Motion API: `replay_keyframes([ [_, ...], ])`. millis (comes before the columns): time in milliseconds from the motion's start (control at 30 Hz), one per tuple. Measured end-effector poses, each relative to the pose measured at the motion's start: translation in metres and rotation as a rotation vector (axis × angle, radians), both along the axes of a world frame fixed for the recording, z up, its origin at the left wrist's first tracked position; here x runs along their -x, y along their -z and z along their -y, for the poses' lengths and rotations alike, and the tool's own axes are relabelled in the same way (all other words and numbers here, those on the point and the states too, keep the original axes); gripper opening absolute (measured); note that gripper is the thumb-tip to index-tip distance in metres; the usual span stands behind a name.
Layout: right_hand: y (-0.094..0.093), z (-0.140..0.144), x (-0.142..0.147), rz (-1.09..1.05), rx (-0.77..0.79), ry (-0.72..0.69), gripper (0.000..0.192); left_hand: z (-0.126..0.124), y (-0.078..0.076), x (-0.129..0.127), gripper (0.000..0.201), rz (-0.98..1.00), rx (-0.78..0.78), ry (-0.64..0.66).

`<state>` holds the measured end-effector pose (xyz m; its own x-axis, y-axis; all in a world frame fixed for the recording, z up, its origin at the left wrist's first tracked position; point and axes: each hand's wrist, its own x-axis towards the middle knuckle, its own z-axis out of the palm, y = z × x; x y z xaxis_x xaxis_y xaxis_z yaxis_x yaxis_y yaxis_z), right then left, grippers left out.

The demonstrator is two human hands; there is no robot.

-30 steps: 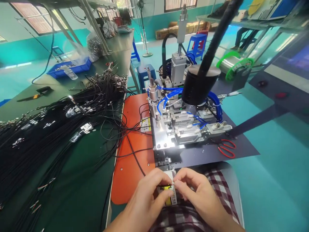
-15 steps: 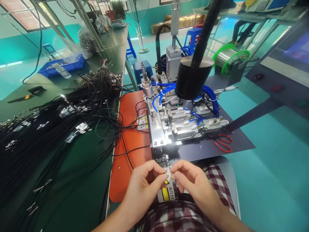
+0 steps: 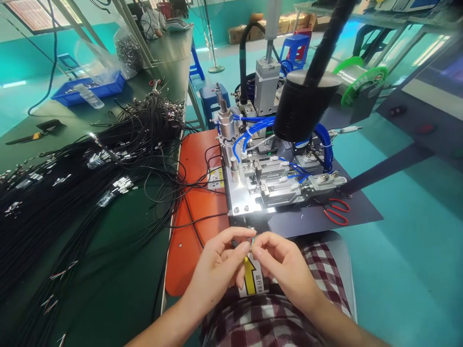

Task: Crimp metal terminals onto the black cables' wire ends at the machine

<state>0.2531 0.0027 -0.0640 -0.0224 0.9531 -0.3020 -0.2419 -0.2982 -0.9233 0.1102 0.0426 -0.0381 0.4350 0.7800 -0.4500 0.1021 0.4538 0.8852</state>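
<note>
Thin coloured wires [image 3: 252, 242] show between my two hands, close to the front edge of the machine. My left hand [image 3: 217, 262] pinches at them with thumb and index finger. From the other side, the bent fingertips of my right hand [image 3: 284, 262] close on the same wires; the fingertips nearly touch. What the wires belong to is mostly hidden by the fingers. Beneath the hands is a white label [image 3: 258, 279] with a yellow arrow. Just beyond them stands a metal machine [image 3: 240, 193] with blue air tubes [image 3: 260, 125].
Bundles of black cables [image 3: 47, 217] cover the green table on the left, some trailing over the orange plate [image 3: 191, 241]. Red-handled scissors [image 3: 336, 212] lie right of the machine. A black nozzle [image 3: 304, 108] hangs over it. Behind are a green wire spool [image 3: 361, 79] and a blue tray [image 3: 90, 89].
My hands have moved slightly up and closer together, and coloured wires now show between the fingertips. The whole view has shifted a little.
</note>
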Motion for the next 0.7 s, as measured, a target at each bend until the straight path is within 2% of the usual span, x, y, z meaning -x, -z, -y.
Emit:
replay_keyframes([
  [233, -0.004, -0.001, 0.002, 0.072, 0.006, -0.003, 0.022, 0.003, 0.002, -0.003, 0.025, -0.006, 0.073, -0.128],
  [433, -0.004, 0.0, 0.001, 0.101, -0.008, 0.007, 0.022, 0.0, 0.001, -0.004, 0.023, 0.019, 0.103, -0.114],
  [500, -0.002, -0.001, 0.0, 0.102, -0.012, 0.016, 0.022, 0.0, -0.001, -0.004, 0.023, 0.008, 0.052, -0.097],
  [567, -0.001, 0.0, -0.003, 0.108, -0.021, 0.023, 0.021, 0.001, -0.002, -0.002, 0.023, -0.057, -0.087, -0.086],
  [633, 0.0, 0.0, -0.006, 0.095, -0.03, 0.033, 0.02, 0.003, -0.003, 0.0, 0.013, -0.161, -0.246, -0.058],
  [700, 0.0, 0.0, -0.009, 0.057, -0.034, 0.064, 0.02, 0.005, -0.003, 0.001, 0.01, -0.222, -0.301, -0.016],
])
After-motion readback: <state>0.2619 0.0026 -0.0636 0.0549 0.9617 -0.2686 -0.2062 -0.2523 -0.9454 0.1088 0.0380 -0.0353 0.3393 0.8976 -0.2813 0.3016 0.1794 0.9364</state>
